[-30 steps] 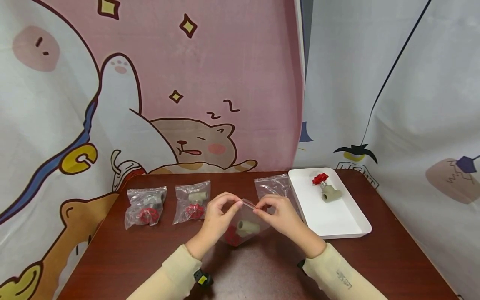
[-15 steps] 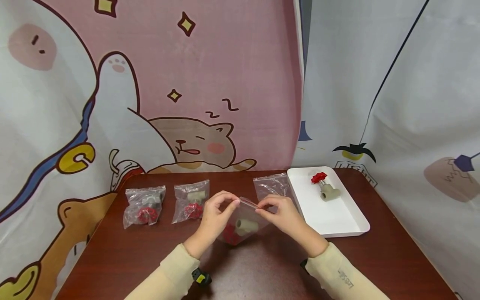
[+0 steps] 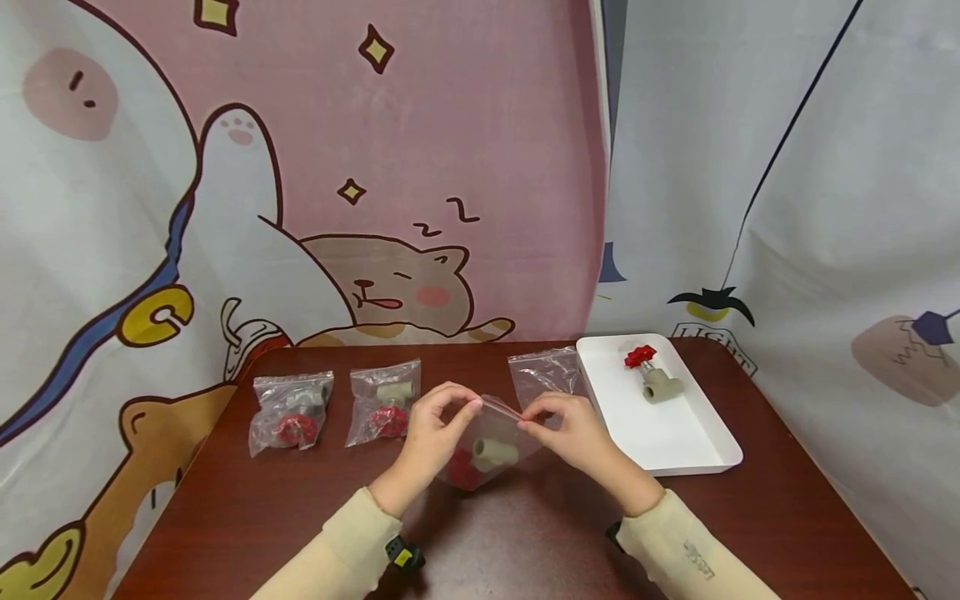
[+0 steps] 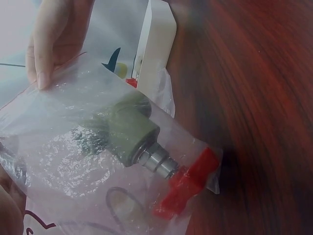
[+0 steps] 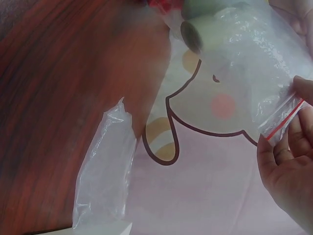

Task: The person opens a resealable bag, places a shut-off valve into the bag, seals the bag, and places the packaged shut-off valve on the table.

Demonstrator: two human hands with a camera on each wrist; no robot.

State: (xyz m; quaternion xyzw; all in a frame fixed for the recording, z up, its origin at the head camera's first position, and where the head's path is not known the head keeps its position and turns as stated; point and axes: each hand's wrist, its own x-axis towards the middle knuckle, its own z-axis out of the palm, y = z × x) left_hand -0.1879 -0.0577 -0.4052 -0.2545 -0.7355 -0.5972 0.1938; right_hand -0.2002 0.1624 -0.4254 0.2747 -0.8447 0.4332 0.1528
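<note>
A clear zip bag (image 3: 506, 427) hangs between my two hands, its red-lined seal strip uppermost. My left hand (image 3: 435, 429) pinches one end of the strip between thumb and forefinger. The other end is pinched by my right hand (image 3: 573, 433); thumb and finger grip the red line (image 5: 286, 119) in the right wrist view. Inside the bag lies a stop valve (image 4: 132, 129) with a grey-green tee body, a metal stem and a red handwheel (image 4: 188, 186). In the head view the valve sits low in the bag, over the table (image 3: 510, 542).
Two bagged valves, a left one (image 3: 296, 421) and a nearer one (image 3: 386, 408), lie on the table's left. A white tray (image 3: 682, 433) at right holds a loose red-handled valve (image 3: 656, 379). A flat zip bag (image 3: 543, 371) lies against the tray's left side. Printed cloth (image 3: 487, 125) hangs behind.
My right hand has shifted slightly rightward along the seal, away from my left hand, so more of the strip shows between them. The bagged valve hangs in nearly the same place.
</note>
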